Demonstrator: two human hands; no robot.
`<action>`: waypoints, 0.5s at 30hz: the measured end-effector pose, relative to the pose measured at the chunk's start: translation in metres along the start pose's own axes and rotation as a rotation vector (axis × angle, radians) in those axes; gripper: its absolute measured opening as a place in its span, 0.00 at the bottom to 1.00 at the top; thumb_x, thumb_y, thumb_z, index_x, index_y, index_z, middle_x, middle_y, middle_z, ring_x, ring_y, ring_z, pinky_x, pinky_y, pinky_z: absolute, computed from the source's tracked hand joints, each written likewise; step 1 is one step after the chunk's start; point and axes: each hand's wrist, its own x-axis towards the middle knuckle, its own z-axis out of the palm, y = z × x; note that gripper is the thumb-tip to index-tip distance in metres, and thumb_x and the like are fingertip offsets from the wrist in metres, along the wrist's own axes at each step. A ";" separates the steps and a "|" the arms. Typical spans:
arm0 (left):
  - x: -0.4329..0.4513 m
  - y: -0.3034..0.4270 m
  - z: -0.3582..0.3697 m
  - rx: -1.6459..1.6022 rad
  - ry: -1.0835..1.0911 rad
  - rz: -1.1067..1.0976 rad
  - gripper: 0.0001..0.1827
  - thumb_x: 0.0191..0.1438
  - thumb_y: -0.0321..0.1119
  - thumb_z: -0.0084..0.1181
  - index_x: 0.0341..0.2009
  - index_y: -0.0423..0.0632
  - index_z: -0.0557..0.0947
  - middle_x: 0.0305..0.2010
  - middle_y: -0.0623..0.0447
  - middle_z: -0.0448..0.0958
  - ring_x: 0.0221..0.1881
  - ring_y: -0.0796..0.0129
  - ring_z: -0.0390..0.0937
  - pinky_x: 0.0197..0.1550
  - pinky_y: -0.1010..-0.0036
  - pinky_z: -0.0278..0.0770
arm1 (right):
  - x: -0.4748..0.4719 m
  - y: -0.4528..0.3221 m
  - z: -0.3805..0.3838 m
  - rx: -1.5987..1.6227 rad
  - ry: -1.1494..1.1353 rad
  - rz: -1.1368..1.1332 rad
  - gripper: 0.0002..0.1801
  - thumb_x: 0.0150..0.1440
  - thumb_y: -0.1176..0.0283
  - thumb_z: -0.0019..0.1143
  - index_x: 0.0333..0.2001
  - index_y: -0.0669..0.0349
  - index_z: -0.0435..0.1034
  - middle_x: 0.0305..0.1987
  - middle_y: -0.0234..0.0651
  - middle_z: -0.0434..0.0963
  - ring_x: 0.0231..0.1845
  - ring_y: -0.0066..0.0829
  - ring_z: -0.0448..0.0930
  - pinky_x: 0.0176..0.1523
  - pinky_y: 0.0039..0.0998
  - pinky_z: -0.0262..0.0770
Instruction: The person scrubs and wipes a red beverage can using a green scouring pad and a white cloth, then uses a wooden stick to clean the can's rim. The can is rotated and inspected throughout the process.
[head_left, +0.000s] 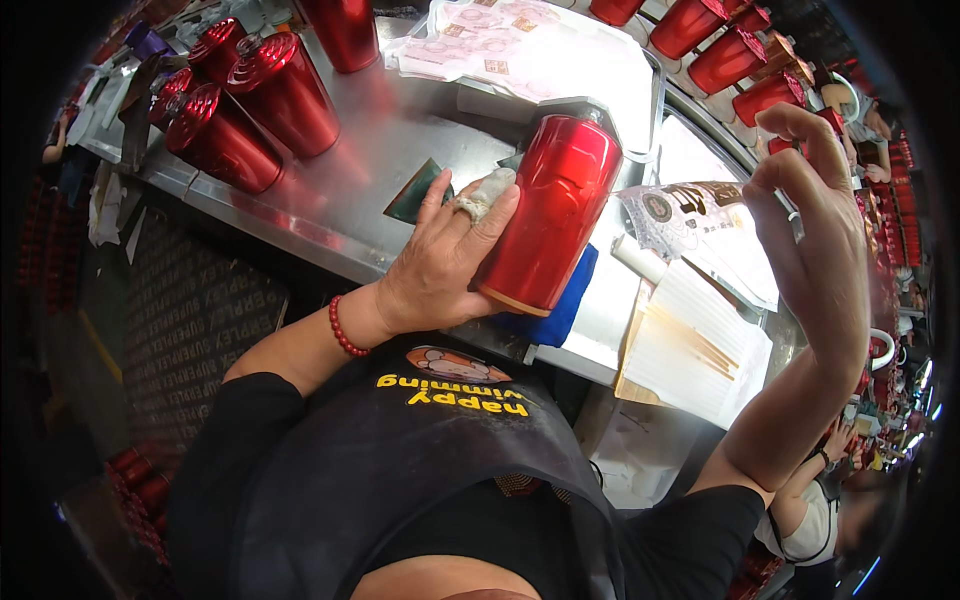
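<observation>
My left hand (442, 262) grips a glossy red bottle (556, 206) from its left side. The bottle lies tilted, with its neck pointing away from me and its base near my apron. White wrapping covers one fingertip of this hand, and a red bead bracelet circles the wrist. Raised at the right, my right hand (817, 202) pinches the edge of a printed label sheet (679, 210), which bears dark writing and a round emblem. The sheet hangs between that hand and the bottle, apart from the red surface as far as I can tell.
Several red bottles (285, 97) stand on the metal table (352, 202) at the left. A stack of printed sheets (517, 45) fills a tray beyond. Nearer lie a blue cloth (574, 300), a dark green piece (415, 191) and a white ribbed pad (690, 337). Co-workers sit at the right.
</observation>
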 end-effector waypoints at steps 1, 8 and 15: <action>0.001 0.001 -0.001 0.023 0.004 0.019 0.60 0.46 0.57 0.72 0.74 0.38 0.57 0.65 0.31 0.68 0.66 0.35 0.66 0.73 0.39 0.46 | 0.004 -0.006 -0.010 0.018 -0.020 -0.033 0.04 0.59 0.79 0.58 0.32 0.63 0.70 0.61 0.45 0.73 0.63 0.44 0.76 0.56 0.41 0.77; 0.001 0.004 -0.005 0.010 -0.018 0.000 0.59 0.46 0.57 0.72 0.73 0.38 0.58 0.67 0.31 0.67 0.68 0.41 0.66 0.74 0.40 0.47 | 0.027 -0.029 -0.031 0.265 -0.117 -0.105 0.03 0.58 0.80 0.55 0.31 0.63 0.69 0.61 0.45 0.72 0.59 0.40 0.77 0.51 0.36 0.77; -0.008 -0.004 -0.016 -0.883 0.098 -0.238 0.50 0.58 0.53 0.64 0.74 0.36 0.57 0.73 0.33 0.59 0.73 0.44 0.61 0.76 0.57 0.49 | 0.040 -0.029 0.076 0.477 -0.084 0.113 0.10 0.62 0.69 0.59 0.32 0.65 0.72 0.49 0.41 0.74 0.47 0.35 0.77 0.49 0.34 0.73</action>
